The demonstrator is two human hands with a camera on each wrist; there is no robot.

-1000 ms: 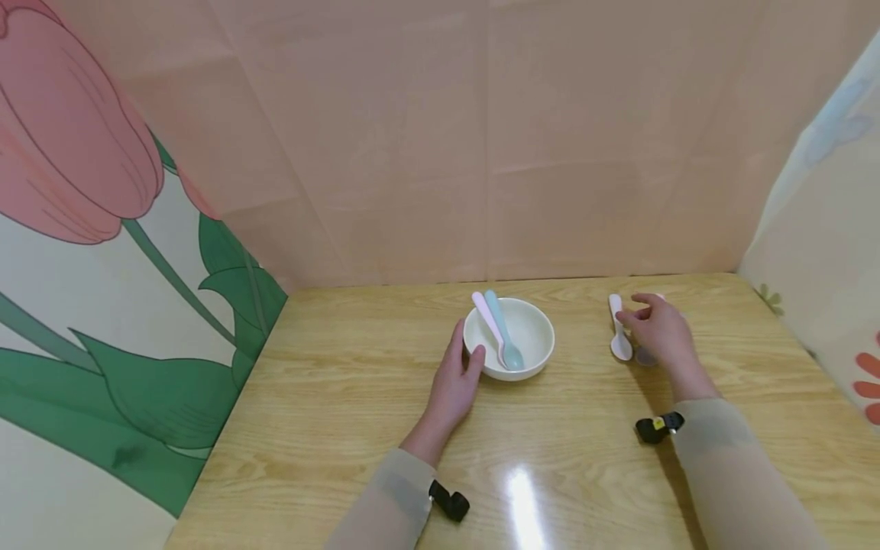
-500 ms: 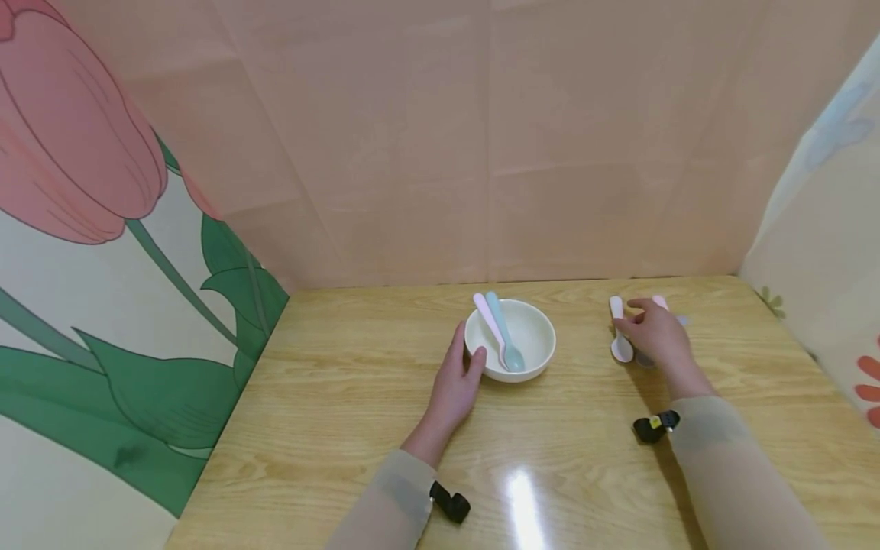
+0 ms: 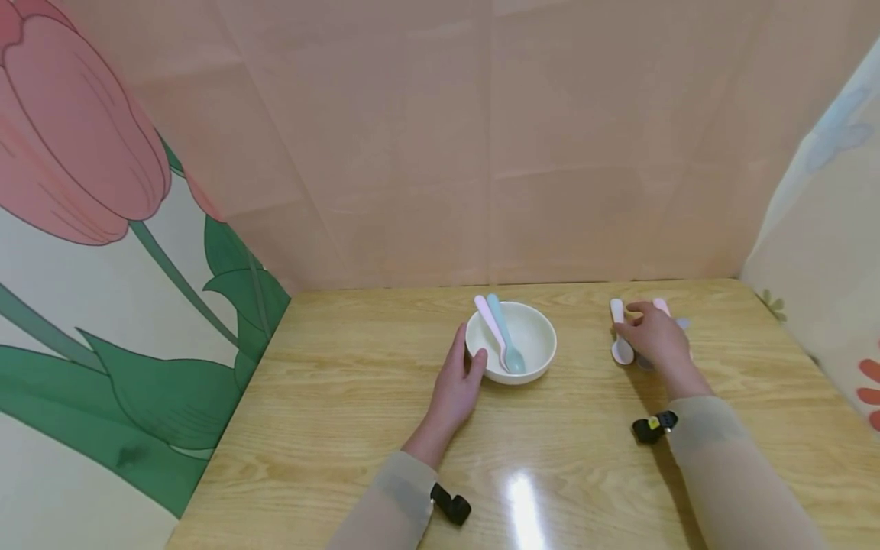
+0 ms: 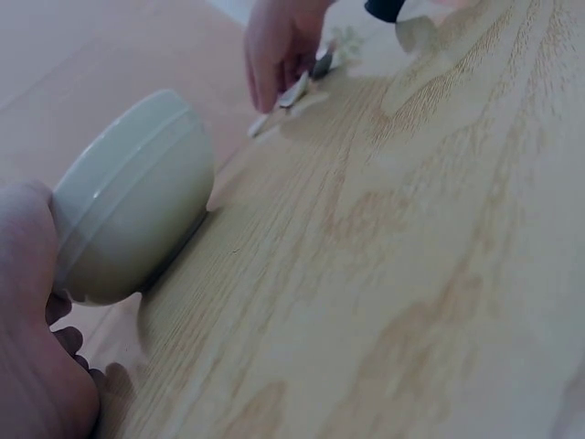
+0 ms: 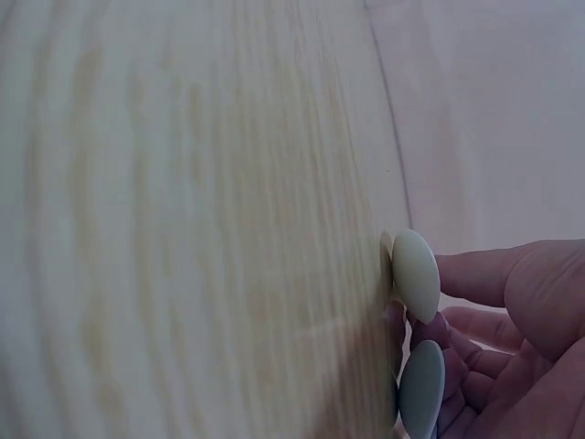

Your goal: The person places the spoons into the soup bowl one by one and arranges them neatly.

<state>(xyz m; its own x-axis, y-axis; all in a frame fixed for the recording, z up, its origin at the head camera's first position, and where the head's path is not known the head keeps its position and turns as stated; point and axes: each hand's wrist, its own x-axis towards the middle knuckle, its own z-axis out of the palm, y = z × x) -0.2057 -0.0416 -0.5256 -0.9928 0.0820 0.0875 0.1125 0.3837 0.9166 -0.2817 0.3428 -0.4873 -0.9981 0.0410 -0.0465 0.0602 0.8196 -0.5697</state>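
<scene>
Bowl: a white bowl point(image 3: 541, 344) sits upright on the desk point(image 3: 316, 382), near its far edge and well left of the loose spoons.
Left hand: gripping the bowl; the left hand point(image 3: 455, 389) cups its left side, thumb at the near rim and the other fingers along the outside wall.
Spoons in the bowl: a lilac spoon point(image 3: 485, 311) and a blue spoon point(image 3: 494, 307) lean side by side, heads down in the bowl, handles over the far-left rim; the blue head overlaps the lilac one.
Right hand: the right hand point(image 3: 656, 336) has its fingers bent, with the tips at the handle of a white spoon point(image 3: 622, 352); whether they have closed on it I cannot tell.
White spoon: on the desk, its head toward the person and its handle pointing at the back wall point(image 3: 385, 153).
Beside it: a pink handle point(image 3: 661, 305) and a pale bluish handle point(image 3: 682, 323) show past the right hand, which partly covers both; a greyish spoon head point(image 5: 421, 389) lies just beside the white one.
Sleeves: beige on both arms, a black camera point(image 3: 450, 506) at the left wrist.
Left wall: a big pink tulip point(image 3: 82, 130) with green leaves.
</scene>
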